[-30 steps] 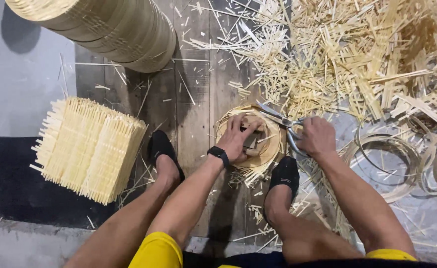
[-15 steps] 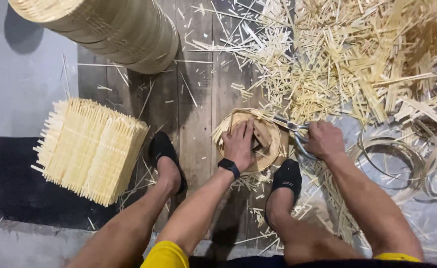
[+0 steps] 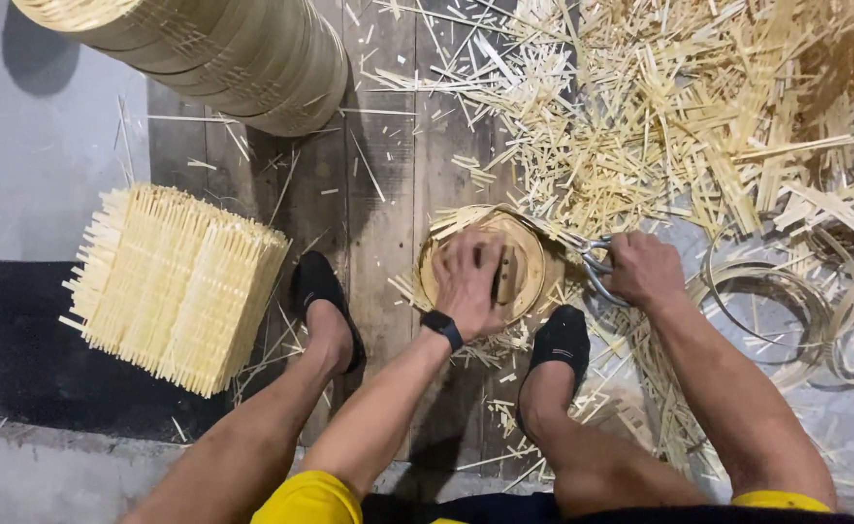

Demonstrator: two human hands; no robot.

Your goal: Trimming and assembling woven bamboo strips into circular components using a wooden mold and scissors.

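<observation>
Dark wooden floor planks [image 3: 388, 233] run down the middle, grey concrete to the left, black mat [image 3: 19, 349] at lower left. Person sits with both feet on the planks, black socks, yellow shorts.

Round woven bamboo tray [image 3: 529, 254] lies flat on the planks between the feet, nothing inside it but the palm on top. Left hand [image 3: 470, 281], black watch at the wrist, is pressed flat on the tray with fingers spread, a small wooden block just beside the fingers on the tray face. Right hand [image 3: 645, 270] is closed around the handles of metal shears [image 3: 596, 267]; blades point left to the tray's upper right rim, touching or just at it, cannot tell which.

Stack of round bamboo trays [image 3: 223, 58] lies on its side at the top left, nested one into the next. Square stack of woven bamboo mats [image 3: 179, 286] sits left of the left foot, partly on the black mat, frayed strip ends sticking out on all edges.

Big heap of bamboo offcuts [image 3: 679, 107] fills the upper right, spilling right up to the tray's rim. Loose bamboo hoops [image 3: 776, 301] lie at the right, just beside the right forearm. Open plank space only between the tray stack and the feet, a few stray slivers there. No packages or labels visible.
</observation>
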